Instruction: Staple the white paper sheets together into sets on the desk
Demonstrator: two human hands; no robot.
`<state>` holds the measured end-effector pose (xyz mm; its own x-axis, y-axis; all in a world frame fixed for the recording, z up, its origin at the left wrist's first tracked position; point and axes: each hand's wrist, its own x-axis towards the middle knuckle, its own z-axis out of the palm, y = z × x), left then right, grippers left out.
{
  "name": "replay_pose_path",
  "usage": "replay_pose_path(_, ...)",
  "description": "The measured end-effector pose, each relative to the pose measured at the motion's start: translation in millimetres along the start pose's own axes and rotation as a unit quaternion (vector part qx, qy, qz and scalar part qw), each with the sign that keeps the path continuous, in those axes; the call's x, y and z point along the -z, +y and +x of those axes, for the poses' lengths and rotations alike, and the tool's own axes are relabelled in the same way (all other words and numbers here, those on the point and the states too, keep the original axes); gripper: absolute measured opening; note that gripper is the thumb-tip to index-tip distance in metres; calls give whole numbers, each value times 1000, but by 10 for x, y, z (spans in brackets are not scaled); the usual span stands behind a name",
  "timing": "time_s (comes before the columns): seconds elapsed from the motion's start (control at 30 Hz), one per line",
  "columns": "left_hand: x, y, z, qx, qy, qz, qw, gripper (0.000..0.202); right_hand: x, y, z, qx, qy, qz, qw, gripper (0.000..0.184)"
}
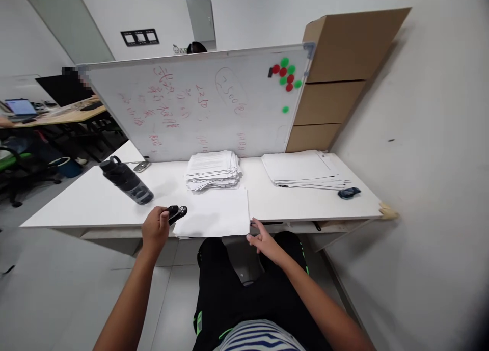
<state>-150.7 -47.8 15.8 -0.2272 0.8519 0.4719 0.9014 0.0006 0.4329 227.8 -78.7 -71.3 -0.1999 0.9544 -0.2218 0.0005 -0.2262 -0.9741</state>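
In the head camera's view, a striped shirt [262, 336] and black trousers [214, 290] lie closest, below the fingers of a person seated at a white desk [84, 208]. Loose sheets [217, 213] lie between the two hands, their near edge jutting past the desk front, probably to keep the edges easy to grasp. Beyond the fingertips stands an uneven paper stack [214, 170], seemingly put there to be within reach; a second stack of larger sheets [298, 167] lies farther off, beyond the right fingers. The left hand [155, 228] has its fingers closed around a black stapler [178, 214], nose pointing toward the sheets, a grip that appears to leave the nose free. The right hand [265, 245] holds thumb and forefinger moderately parted at the sheets' near right corner, perhaps to steady it; whether they press on the paper cannot be told. Past the left fingers, a dark water bottle [126, 180] stands well aside, likely to spare the work area, before a whiteboard [183, 106] dotted with red and green magnets [283, 72].
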Motion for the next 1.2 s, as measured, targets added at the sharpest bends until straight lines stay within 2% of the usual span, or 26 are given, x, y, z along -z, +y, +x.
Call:
replay_pose_path(0.07,-205,241,129,-36,-8,-12,999,45,208,47,-6,76,61,-118,988,65)
replay_pose_path(0.13,-470,578,245,-50,-38,-16,998,44,506,-3,120,135,136,-205,960,50)
replay_pose_path(0.17,-620,789,292,-49,-61,-13,997,43,686,-68,232,154,179,-241,941,47)
replay_pose_path(0.23,-940,1288,348,-46,-137,9,989,41,1077,-253,525,167,288,-319,888,46)
replay_pose_path(0.33,-1409,2100,345,-106,-236,40,965,47,1636,-559,1005,70,408,-400,818,55)
replay_pose_path(0.43,-1790,2739,311,-165,-298,69,938,47,2034,-731,1350,0,416,-455,787,68)
replay_pose_path(0.5,-1978,2973,308,-197,-313,87,925,45,2198,-723,1469,-36,389,-476,788,72)
replay_pose_path(0.6,-2175,3047,331,-216,-323,111,915,42,2323,-581,1531,-63,362,-487,793,71)
replay_pose_path(0.77,-2347,2896,399,-192,-316,159,915,42,2351,-394,1559,-35,409,-512,755,57)
replay_pose_path(0.9,-2414,2848,486,-166,-304,183,920,44,2358,-390,1583,-16,416,-521,745,50)
replay_pose_path(1.07,-2440,2763,646,-167,-284,193,924,44,2342,-397,1558,38,429,-518,739,41)
replay_pose_path(1.2,-2430,2734,726,-176,-209,192,943,36,2333,-407,1541,56,439,-482,756,42)
